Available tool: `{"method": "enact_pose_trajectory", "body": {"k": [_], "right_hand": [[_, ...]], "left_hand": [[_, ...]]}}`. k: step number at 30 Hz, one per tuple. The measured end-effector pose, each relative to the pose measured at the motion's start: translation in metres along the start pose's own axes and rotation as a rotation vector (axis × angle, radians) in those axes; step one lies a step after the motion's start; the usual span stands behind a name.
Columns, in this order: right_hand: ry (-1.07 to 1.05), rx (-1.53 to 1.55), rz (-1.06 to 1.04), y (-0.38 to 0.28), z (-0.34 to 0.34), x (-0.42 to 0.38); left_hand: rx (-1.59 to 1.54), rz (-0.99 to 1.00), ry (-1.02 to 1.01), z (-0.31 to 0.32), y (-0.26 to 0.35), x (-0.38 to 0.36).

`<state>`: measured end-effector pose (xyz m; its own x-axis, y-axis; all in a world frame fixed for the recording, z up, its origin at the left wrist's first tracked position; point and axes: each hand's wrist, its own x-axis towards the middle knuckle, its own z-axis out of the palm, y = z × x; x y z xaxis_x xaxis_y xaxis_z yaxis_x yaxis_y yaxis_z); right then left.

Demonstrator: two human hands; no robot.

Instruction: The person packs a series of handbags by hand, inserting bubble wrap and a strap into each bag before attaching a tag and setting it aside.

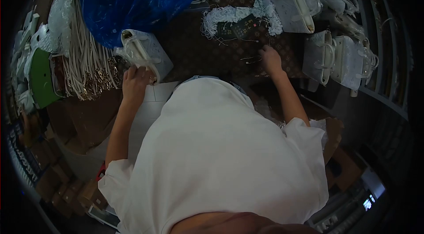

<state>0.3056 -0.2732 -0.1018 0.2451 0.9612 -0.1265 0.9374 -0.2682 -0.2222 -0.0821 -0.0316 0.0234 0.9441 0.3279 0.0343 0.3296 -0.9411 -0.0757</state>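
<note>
A white handbag [154, 53] with a clear plastic wrap round its handle lies tilted at the table's near left edge. My left hand [136, 83] has its fingers closed on the near end of that bag. Out to the right, my right hand [270, 60] rests low over the patterned brown table [234, 59], fingers bent together. Beside its fingertips is a short white tag string [251, 61]; whether the hand grips anything is too small to tell. Just beyond lie dark green tags [243, 27] and a bundle of white tag strings [221, 15].
Several more white handbags [297, 11] stand at the right, near a metal rack [384, 97]. A blue plastic bag [132, 0] covers the back left. White straps with gold clasps [86, 62] hang at the left, beside a green panel [42, 77]. Cardboard boxes [62, 194] sit on the floor.
</note>
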Motion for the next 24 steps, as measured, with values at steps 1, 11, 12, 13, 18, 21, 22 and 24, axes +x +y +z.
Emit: {"method": "enact_pose_trajectory", "body": {"k": [1,11,12,13,18,21,22,24], "right_hand": [[0.147,0.026,0.026,-0.010,-0.005,0.005],[0.122,0.403,0.023,-0.029,0.023,0.005],[0.126,0.403,0.029,-0.028,0.012,0.002],[0.136,0.705,0.235,-0.029,-0.004,-0.001],[0.346,1.761,0.543,-0.010,-0.016,-0.026],[0.467,1.933,0.519,-0.015,-0.035,-0.033],[0.410,1.920,0.546,-0.019,-0.041,-0.035],[0.362,1.903,0.566,-0.027,-0.048,-0.038]], "left_hand": [[0.005,-0.004,0.055,0.006,-0.006,-0.002],[-0.046,-0.334,0.265,0.029,0.024,0.101],[-0.046,-0.327,0.267,0.026,0.030,0.107],[-0.027,-0.364,0.259,0.021,0.036,0.109],[-0.360,-0.388,0.531,-0.011,0.090,0.143],[-0.583,-0.109,0.405,0.007,0.126,0.196],[-0.596,-0.049,0.347,0.027,0.136,0.218],[-0.511,-0.023,0.247,0.078,0.154,0.264]]}}
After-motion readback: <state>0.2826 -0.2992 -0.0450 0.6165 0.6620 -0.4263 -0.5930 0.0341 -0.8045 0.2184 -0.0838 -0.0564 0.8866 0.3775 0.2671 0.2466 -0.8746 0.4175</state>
